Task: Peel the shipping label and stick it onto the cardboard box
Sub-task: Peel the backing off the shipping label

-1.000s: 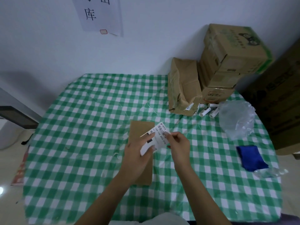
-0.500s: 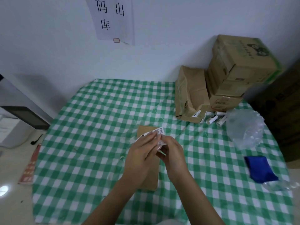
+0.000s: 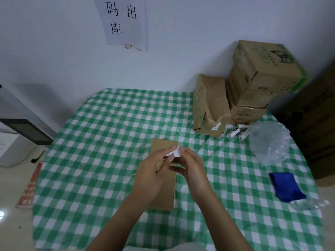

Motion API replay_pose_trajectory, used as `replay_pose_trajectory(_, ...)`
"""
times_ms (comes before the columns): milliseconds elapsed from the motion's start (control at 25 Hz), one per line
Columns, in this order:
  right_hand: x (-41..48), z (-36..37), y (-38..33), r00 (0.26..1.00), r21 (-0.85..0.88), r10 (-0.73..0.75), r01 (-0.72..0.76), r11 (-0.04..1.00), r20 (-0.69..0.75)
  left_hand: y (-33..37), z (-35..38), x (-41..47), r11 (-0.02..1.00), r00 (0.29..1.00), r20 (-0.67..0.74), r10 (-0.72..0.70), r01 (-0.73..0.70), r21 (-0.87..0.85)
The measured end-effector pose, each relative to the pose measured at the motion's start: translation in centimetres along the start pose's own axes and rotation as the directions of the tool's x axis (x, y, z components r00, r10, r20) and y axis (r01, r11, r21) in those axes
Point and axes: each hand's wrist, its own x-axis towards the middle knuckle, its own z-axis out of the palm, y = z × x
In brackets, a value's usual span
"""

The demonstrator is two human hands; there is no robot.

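Observation:
A flat brown cardboard box [image 3: 164, 145] lies in the middle of the green checked tablecloth [image 3: 101, 142]. Just above it, my left hand [image 3: 154, 171] and my right hand [image 3: 190, 169] meet fingertip to fingertip. Both pinch a small white shipping label [image 3: 173, 153], which is bent and mostly hidden by the fingers. My hands cover the box's middle; only its far end and near end show.
Stacked cardboard boxes [image 3: 261, 77] and a crumpled brown package [image 3: 210, 105] stand at the back right. Small white tubes [image 3: 235, 132], a clear plastic bag [image 3: 270, 142] and a blue cloth [image 3: 286, 187] lie along the right side. A paper sign [image 3: 125, 20] hangs on the wall.
The label was held flat and readable; my fingers have closed in on it and it is now bent and mostly hidden. The view has tilted up slightly.

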Motion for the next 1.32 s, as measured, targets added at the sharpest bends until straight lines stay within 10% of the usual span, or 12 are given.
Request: replay_pose_trajectory(1320,-0.3,0.5,-0.2,0.985,-0.06,-0.14,0.147,0.987,0.104,2.1,-1.2,0.3,0.966,0.966,-0.146,-0.214,0.187,-0.181)
